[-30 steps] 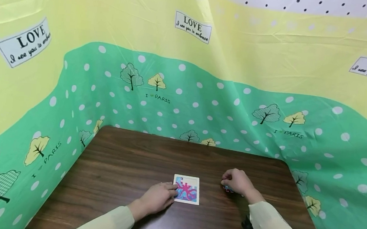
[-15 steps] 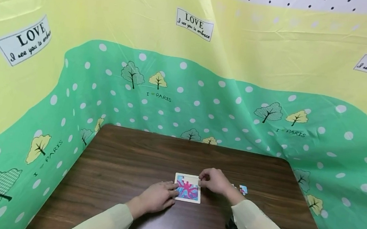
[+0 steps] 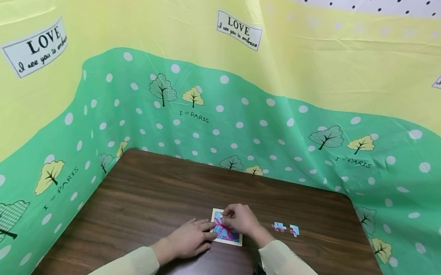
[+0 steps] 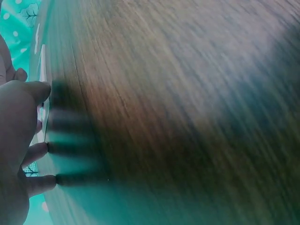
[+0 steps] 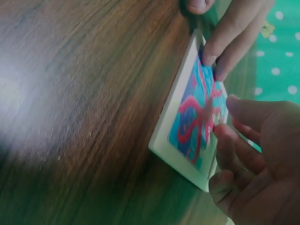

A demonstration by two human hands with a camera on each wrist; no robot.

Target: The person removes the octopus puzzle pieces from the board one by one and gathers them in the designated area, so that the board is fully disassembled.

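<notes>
A small square jigsaw puzzle (image 3: 228,234) with a pink octopus on a blue ground lies in a pale frame on the table. My left hand (image 3: 190,239) rests at its left side, with fingertips on the puzzle in the right wrist view. Over the upper part of the puzzle, my right hand (image 3: 241,219) pinches a puzzle piece between thumb and fingers; the fingers mostly hide it. Two loose puzzle pieces, one (image 3: 278,227) beside the other (image 3: 294,230), lie to the right of the right hand.
The dark wood-grain table (image 3: 158,193) has rounded far corners. A yellow and green printed curtain (image 3: 209,87) hangs around its far and side edges.
My right hand has moved left from the loose pieces to above the puzzle, carrying a piece. Two pieces now show where it was. The left hand has stayed at the frame.
</notes>
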